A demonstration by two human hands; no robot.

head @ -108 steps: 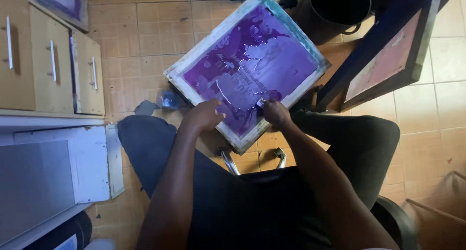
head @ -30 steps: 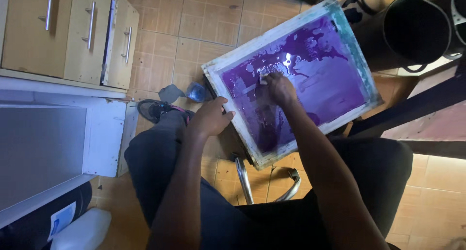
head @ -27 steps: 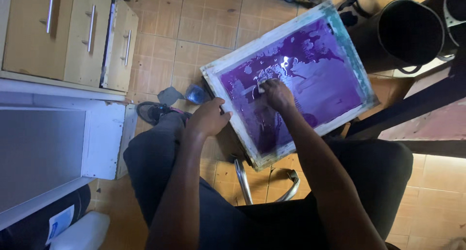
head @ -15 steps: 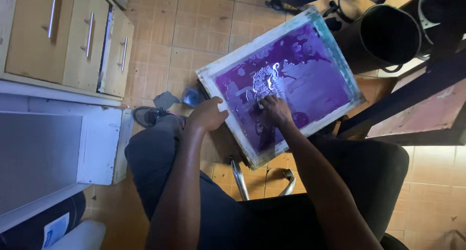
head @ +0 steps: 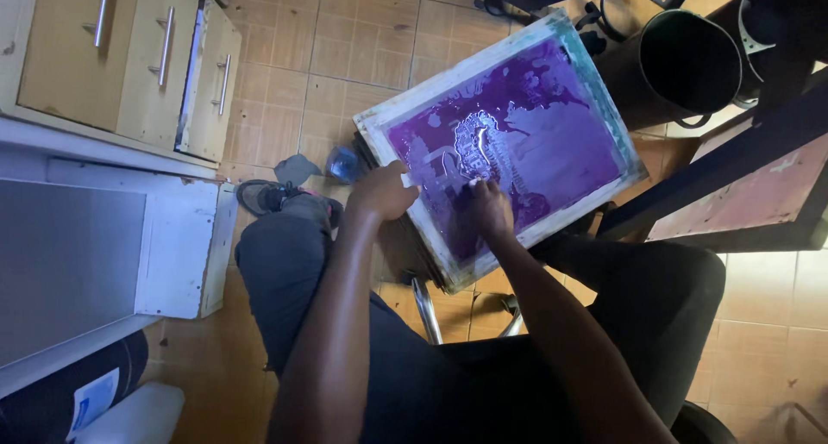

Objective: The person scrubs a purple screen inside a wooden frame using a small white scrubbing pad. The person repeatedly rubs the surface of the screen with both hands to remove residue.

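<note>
Since half a second ago, the right hand (head: 488,213) has slid lower on the purple screen-printing frame (head: 504,142) propped on the person's lap, fingers together, pressing its mesh. At the frame's near-left edge, the left hand (head: 382,192) grips the rim, fingers clamped. Beyond the frame stands a black bucket (head: 681,65).

Seated on the floor tiles, a person is working across a purple printing screen (head: 504,142): the right hand (head: 487,209), which a second earlier was pressing near the pale design in the middle of the mesh, is now sliding down toward the lower edge of the frame. The left hand (head: 382,190) is shifting from the frame's outer corner onto its white border. The screen itself is drifting rightward in view as the head camera is turning.
</note>
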